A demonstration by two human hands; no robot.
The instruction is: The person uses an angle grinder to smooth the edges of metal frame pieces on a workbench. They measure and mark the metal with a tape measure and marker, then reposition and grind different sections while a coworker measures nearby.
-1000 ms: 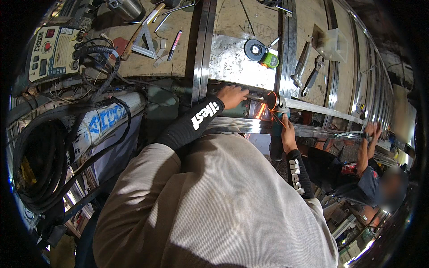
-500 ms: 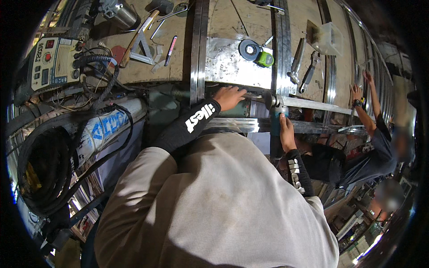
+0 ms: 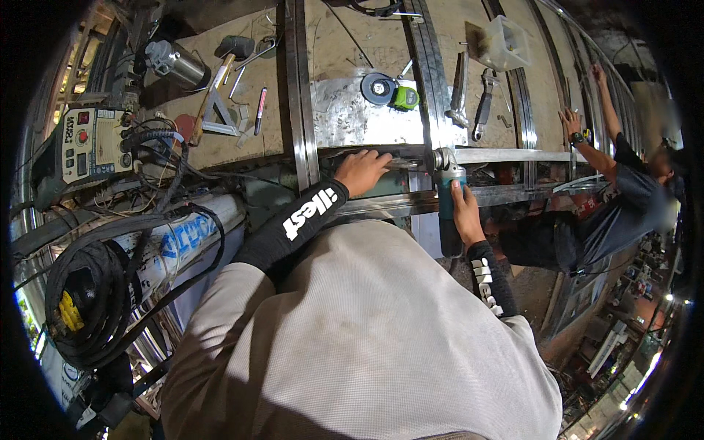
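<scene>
My right hand [image 3: 465, 211] is wrapped round the teal body of an angle grinder [image 3: 446, 196]. The grinder's metal head points away from me, against the near side of a steel frame by a long flat bar [image 3: 506, 156]. To its left, my left hand [image 3: 361, 173] lies palm down on the frame's near edge. Its fingers stretch right toward the grinder head, and their tips rest on dark metal; the thumb is hidden. Beyond the hands, a grinding disc [image 3: 380, 88] and a green tape measure [image 3: 405, 97] lie on a shiny metal sheet [image 3: 345, 117].
Steel tubes [image 3: 299, 95] cross the bench. A hammer [image 3: 459, 92], adjustable wrench [image 3: 485, 105], try square [image 3: 218, 117] and marker [image 3: 260, 110] lie there. Left are a welding machine [image 3: 95, 147], coiled cable [image 3: 95, 293] and a cylinder [image 3: 183, 238]. A co-worker [image 3: 609, 213] reaches over the frame at right.
The view has shifted, so the bench tools and frame appear farther left. The grinder is still in my right hand and my left hand still rests on the frame's edge.
</scene>
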